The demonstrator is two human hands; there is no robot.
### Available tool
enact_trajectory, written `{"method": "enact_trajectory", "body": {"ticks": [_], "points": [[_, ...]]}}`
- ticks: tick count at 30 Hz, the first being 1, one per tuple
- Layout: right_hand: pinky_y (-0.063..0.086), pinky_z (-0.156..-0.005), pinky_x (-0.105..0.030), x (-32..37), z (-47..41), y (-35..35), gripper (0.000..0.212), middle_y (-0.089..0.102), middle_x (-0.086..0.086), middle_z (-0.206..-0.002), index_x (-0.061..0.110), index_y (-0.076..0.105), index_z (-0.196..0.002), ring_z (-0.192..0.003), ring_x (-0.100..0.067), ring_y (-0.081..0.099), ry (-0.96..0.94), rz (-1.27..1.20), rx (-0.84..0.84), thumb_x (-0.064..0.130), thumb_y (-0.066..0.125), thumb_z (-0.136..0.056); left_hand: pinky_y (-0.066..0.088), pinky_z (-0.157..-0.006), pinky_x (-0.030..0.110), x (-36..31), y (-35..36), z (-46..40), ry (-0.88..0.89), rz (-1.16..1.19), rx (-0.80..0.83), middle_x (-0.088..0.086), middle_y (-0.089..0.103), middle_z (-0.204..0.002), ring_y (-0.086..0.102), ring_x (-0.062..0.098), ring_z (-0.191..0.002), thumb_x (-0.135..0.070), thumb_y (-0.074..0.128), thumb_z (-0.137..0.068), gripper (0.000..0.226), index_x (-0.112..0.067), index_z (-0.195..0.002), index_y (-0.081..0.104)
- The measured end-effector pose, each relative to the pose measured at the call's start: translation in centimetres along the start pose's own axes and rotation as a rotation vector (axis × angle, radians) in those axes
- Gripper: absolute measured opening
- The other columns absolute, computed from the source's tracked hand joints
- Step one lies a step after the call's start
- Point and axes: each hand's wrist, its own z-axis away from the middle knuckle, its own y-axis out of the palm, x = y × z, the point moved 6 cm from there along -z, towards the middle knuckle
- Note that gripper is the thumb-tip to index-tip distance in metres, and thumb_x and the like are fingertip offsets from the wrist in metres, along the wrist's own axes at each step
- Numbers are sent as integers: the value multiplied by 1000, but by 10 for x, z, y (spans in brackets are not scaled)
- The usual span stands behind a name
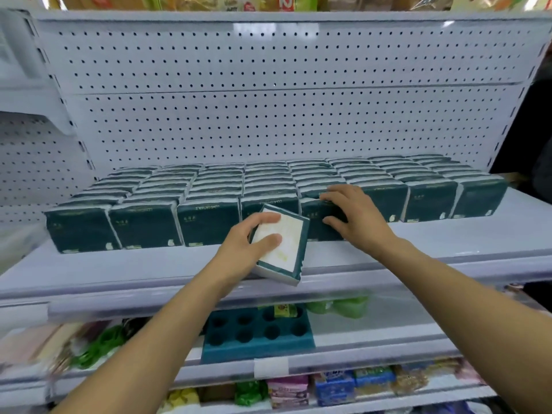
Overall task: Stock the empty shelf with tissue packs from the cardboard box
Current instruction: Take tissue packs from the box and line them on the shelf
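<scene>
Several rows of dark green tissue packs point(209, 222) stand upright on the white shelf point(448, 243), filling it from left to right. My left hand point(248, 246) grips one loose tissue pack point(286, 243) by its edge, white face towards me, tilted in front of the front row. My right hand point(355, 216) grasps the front pack point(313, 219) of the fifth column, fingers over its top edge and thumb against its face. The cardboard box is out of view.
A white pegboard back panel point(268, 85) rises behind the packs. Bare shelf surface runs along the front edge. Below, a teal tray with round holes point(257, 333) sits on a lower shelf; coloured packaged goods point(328, 386) fill the shelf under it.
</scene>
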Motion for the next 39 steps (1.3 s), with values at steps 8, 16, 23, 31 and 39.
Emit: {"method": "enact_trajectory", "body": {"ticks": [8,16,23,31,39], "points": [[28,-115,-45,-13,-9,10,47,50,-8,-142,10,56,-134,-129,-30,46,-60,25,-48,23,68,-90,52,-72,16,-5,6,4,-2,30,-59,-10,58,-129,66,1,-95,-16,63,-96,38,-42,-123,59],[22,-117,-52,-7,-1,1,81,36,-9,-151,16,35,-147,-138,-28,34,-210,74,-83,26,77,-79,51,-76,15,-7,16,7,-34,114,-136,-15,53,-123,56,-15,-105,-20,67,-93,71,-49,-146,30],[45,-91,-34,21,32,-36,46,58,-4,-130,15,59,-127,-117,-22,54,-449,-186,-205,19,69,-82,57,-66,38,-34,49,-3,-175,320,-99,11,72,-111,70,30,-92,-43,36,-105,40,-19,-125,62],[59,-71,-42,-22,49,-42,36,74,-8,-102,6,59,-119,-86,-29,71,481,-1393,-49,13,70,-86,55,-82,33,-43,75,-14,-31,40,-156,-2,59,-120,61,14,-105,-47,56,-94,27,-33,-117,56],[52,-89,-30,-58,70,-69,81,48,5,-137,30,33,-140,-116,-10,57,453,-999,-249,30,82,-75,61,-71,36,-68,97,-23,219,-90,-230,5,62,-103,69,23,-84,-13,64,-94,34,-36,-116,54]]}}
